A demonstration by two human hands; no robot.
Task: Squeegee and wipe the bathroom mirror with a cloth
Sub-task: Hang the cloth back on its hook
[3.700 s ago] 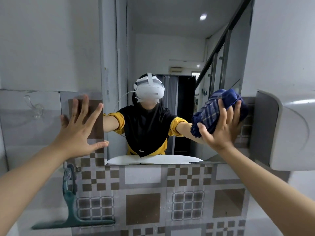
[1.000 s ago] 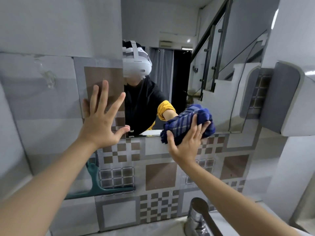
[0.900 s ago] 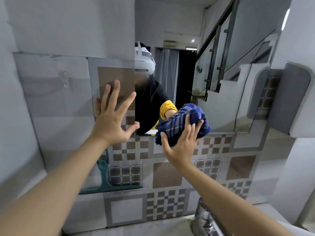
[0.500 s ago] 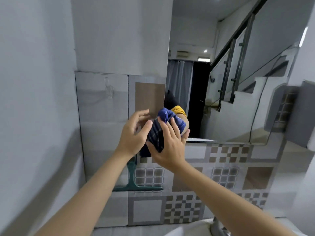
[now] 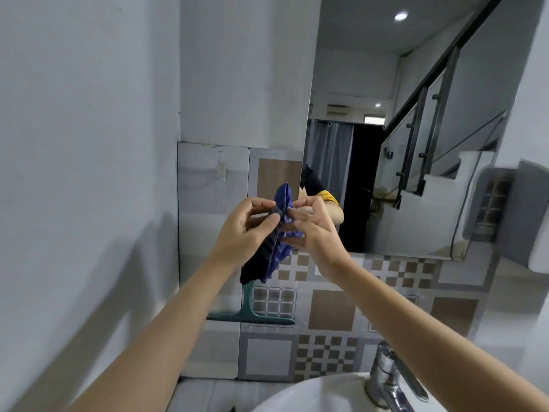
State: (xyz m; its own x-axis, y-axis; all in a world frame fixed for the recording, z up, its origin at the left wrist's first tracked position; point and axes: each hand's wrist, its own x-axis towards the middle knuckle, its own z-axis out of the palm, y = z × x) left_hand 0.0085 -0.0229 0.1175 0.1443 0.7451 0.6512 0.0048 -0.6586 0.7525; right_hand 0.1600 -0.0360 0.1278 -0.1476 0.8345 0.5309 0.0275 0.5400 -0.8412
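I am pinching the cloth (image 5: 277,233) between both hands, held up in front of me, off the glass. My left hand (image 5: 242,230) is nipping the upper fold between thumb and forefinger, the other fingers curled loosely behind it; my right hand (image 5: 312,230) is meeting it from three o'clock, thumb and first fingers pressed onto the same top edge. Neither hand is spread wide. Both are closing down on fabric alone.

I am holding it this way, I judge, to refold or turn it so a fresh face comes to the front for wiping (a bunched wad would only smear). One corner is sticking up at twelve o'clock above my fingers, and the rest is hanging slack toward six o'clock, draping past my left wrist.

Moving outward, the mirror (image 5: 386,144) is standing behind my hands toward one and two o'clock, its lower left corner just behind the cloth; nothing is touching it. The squeegee (image 5: 248,310) is resting against the tiled wall (image 5: 332,313) at six o'clock from the cloth, handle upward, its top hidden behind the hanging fabric. Further down, at five o'clock, the tap (image 5: 386,373) and the rim of the sink (image 5: 312,391) are showing below my right forearm.
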